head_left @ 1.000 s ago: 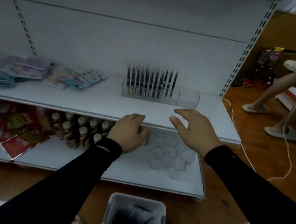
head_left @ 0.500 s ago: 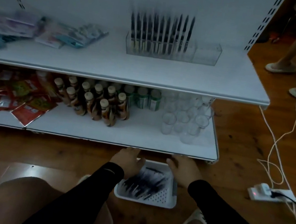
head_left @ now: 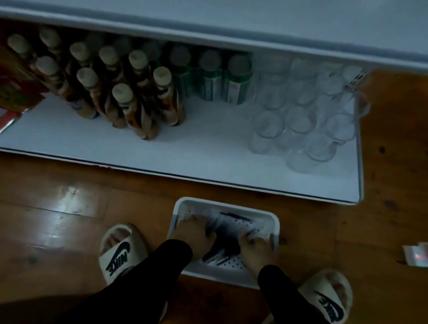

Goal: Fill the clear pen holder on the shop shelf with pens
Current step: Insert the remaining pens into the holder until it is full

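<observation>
Both hands were down inside a white perforated basket [head_left: 228,209] that sat on the wooden floor [head_left: 61,211] between the person's feet. The left hand [head_left: 192,232] lay palm-down over the left side of a blurred heap of dark pens [head_left: 225,237], its fingers curled onto them; the right hand [head_left: 255,247] lay the same way over the heap's right side, fingers spread across the pens near the basket's right wall. Whether either hand had actually closed on any pens could not be told, since the knuckles hid the fingertips and the pile was smeared by motion. Between the two hands the pens ran as a dark band, with a few pale-tipped ones just below the left hand toward the wrist. Black sleeves [head_left: 163,270] covered both forearms. A cream slipper [head_left: 117,253] stood just outside the left wrist, and another cream slipper [head_left: 325,298] just outside the right forearm. Beyond the fingertips, past a strip of floor, lay the white lower shelf [head_left: 180,154]: brown bottles [head_left: 123,92] ahead and left of the left hand, green-labelled cans [head_left: 211,78] behind them, clear cups [head_left: 305,120] ahead and right of the right hand. The clear pen holder was out of view, above the upper shelf edge [head_left: 225,40].
</observation>
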